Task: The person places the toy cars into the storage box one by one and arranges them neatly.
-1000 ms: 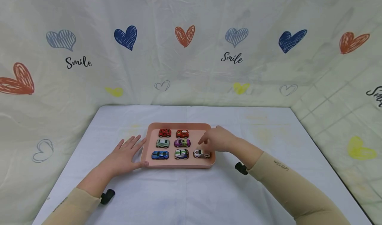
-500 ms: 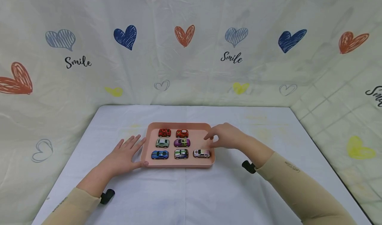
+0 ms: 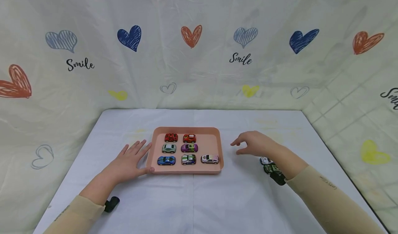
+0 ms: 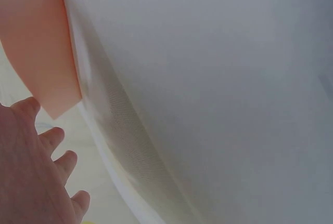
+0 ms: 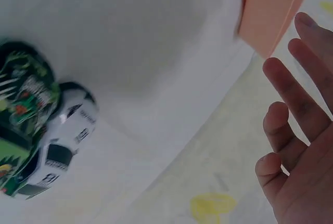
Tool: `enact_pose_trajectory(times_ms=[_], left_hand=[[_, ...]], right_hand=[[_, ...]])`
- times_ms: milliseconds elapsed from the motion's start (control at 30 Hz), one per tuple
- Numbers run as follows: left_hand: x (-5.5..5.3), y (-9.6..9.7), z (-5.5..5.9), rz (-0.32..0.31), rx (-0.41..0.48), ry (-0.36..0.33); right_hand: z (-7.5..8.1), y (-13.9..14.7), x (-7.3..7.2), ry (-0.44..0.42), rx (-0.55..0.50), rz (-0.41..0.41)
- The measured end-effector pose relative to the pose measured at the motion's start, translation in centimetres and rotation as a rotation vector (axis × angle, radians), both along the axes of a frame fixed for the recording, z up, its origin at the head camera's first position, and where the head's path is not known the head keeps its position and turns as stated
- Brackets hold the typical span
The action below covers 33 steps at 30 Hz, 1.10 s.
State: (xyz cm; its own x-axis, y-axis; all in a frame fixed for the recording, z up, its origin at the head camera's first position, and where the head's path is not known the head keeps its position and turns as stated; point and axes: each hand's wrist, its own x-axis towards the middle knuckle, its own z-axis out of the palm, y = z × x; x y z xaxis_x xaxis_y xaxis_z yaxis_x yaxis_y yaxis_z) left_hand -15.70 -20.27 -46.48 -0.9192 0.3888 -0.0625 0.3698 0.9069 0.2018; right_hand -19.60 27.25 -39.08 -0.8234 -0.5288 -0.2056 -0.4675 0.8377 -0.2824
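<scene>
Several toy cars stand in rows in a pink tray (image 3: 205, 171): two red cars at the back, a pale green car (image 3: 169, 148) and a purple car (image 3: 189, 147) in the middle, a blue car (image 3: 166, 160), a striped white-green car (image 3: 188, 159) and a white car (image 3: 209, 159) in front. My left hand (image 3: 127, 163) lies spread with its fingertips touching the tray's left edge. My right hand (image 3: 256, 144) hovers right of the tray with loosely bent fingers and nothing in them. Beneath its wrist, partly hidden, are a dark green car (image 5: 26, 104) and a white car (image 5: 65, 130).
A white cloth covers the table (image 3: 199, 203). Behind and beside it hangs a pale backdrop (image 3: 211, 71) with printed hearts. A black wrist camera (image 3: 112, 204) sits by the left cuff, another (image 3: 277, 178) by the right one.
My right hand has moved from over the tray's right side out to the right, past its rim. Cars near the right wrist have come into view. The left hand stays at the tray.
</scene>
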Motion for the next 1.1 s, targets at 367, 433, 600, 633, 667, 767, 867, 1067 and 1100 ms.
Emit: enact_pose_trajectory(times_ms=[367, 433, 600, 633, 667, 767, 867, 1067, 1100], left_hand=[[-0.1, 0.0, -0.1, 0.006, -0.003, -0.011], [-0.2, 0.0, -0.2, 0.007, -0.003, -0.014], [-0.2, -0.1, -0.4, 0.007, -0.006, -0.011], [-0.2, -0.2, -0.4, 0.007, -0.007, -0.010], [-0.2, -0.2, -0.5, 0.007, -0.009, -0.009], [-0.2, -0.2, -0.5, 0.006, -0.010, -0.007], [-0.2, -0.1, -0.5, 0.004, -0.008, -0.004], [-0.1, -0.1, -0.4, 0.004, -0.002, -0.001], [-0.1, -0.1, -0.4, 0.004, -0.003, 0.000]], right_hand=[[-0.6, 6.6, 2.0, -0.066, -0.022, -0.140], [-0.8, 7.6, 2.2, -0.082, -0.024, -0.154], [-1.5, 9.4, 2.6, -0.125, -0.012, -0.205], [-1.7, 9.7, 2.7, -0.131, -0.010, -0.213], [-1.8, 9.9, 2.7, -0.137, -0.009, -0.219], [-2.1, 10.4, 2.8, -0.148, -0.008, -0.224], [-2.4, 10.8, 2.8, -0.153, -0.010, -0.223], [-2.7, 10.9, 2.6, -0.169, -0.024, -0.223], [-2.7, 10.9, 2.6, -0.172, -0.027, -0.225]])
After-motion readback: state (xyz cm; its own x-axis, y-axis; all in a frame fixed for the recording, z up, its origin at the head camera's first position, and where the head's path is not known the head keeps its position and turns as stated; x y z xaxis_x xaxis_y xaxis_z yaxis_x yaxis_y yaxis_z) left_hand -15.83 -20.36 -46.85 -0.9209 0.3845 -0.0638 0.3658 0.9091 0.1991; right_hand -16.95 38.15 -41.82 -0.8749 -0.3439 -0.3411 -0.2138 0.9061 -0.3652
